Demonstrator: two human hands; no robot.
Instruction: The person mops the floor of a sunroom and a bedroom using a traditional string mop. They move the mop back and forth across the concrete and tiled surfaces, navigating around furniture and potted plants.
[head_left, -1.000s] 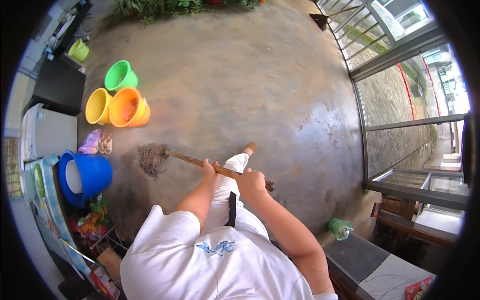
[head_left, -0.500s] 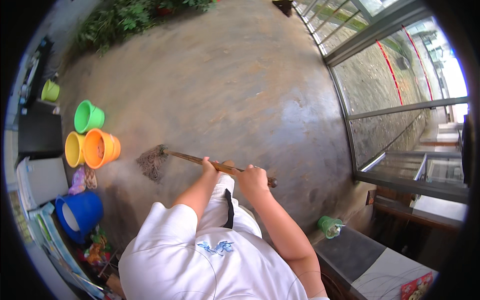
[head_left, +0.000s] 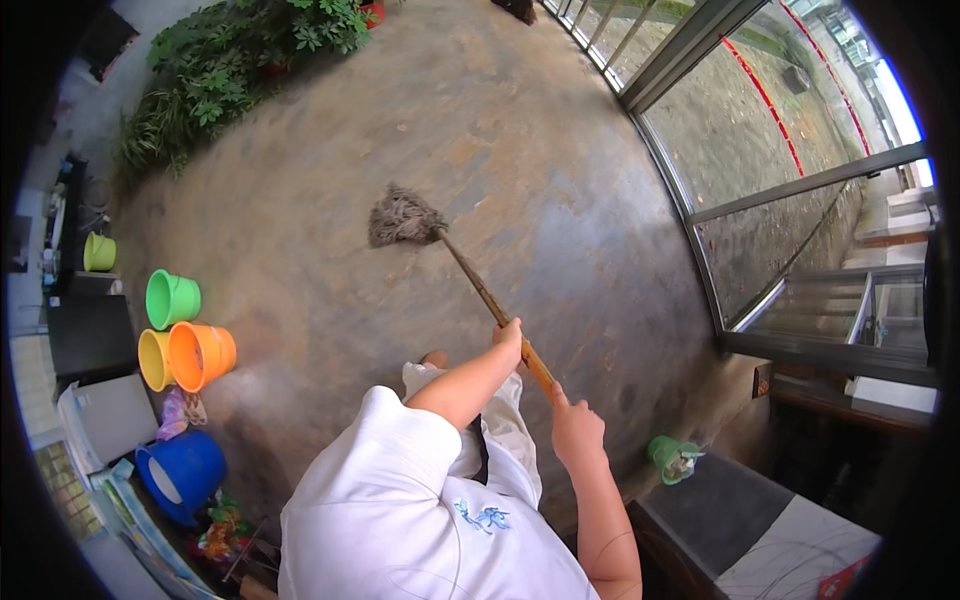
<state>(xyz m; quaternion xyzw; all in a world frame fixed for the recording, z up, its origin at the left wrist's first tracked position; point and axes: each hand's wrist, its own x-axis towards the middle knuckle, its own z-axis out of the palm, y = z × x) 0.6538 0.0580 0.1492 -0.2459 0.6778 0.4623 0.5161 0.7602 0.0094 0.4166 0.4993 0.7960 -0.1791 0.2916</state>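
I hold a mop with a wooden handle (head_left: 475, 282) in both hands. My left hand (head_left: 508, 337) grips the handle higher along the shaft, and my right hand (head_left: 577, 427) grips it near its end. The grey stringy mop head (head_left: 400, 217) rests on the brown concrete floor (head_left: 520, 150) ahead of me, out toward the middle. My white shirt fills the lower part of the view.
Green (head_left: 171, 298), yellow (head_left: 152, 359) and orange (head_left: 200, 354) buckets lie at the left, with a blue bucket (head_left: 180, 474) below them. Plants (head_left: 240, 60) grow at the top left. A glass wall (head_left: 760, 170) runs along the right, with a small green basket (head_left: 672, 458) by a dark cabinet (head_left: 740, 520).
The mop head has swung from the left, near the buckets, forward and away from me across the floor. My hands have turned with the handle.
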